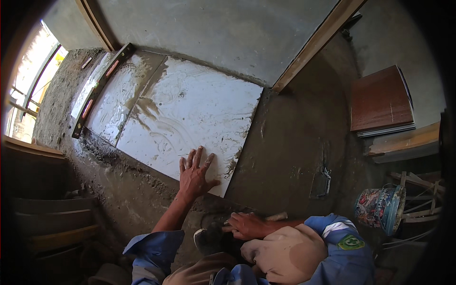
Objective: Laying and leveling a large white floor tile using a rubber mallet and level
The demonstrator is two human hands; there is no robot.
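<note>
My left hand lies flat with fingers spread on the near edge of a large white floor tile smeared with grey slurry. The tile rests on wet mortar. My right hand is low by my knee, closed around a wooden handle whose dark head sits on the mortar just below the tile's near corner. A second smeared tile adjoins the first on its left.
A long spirit level lies along the left tile's far side. A trowel sits on the mortar at right. A patterned bucket, stacked brown tiles and wooden boards stand at right.
</note>
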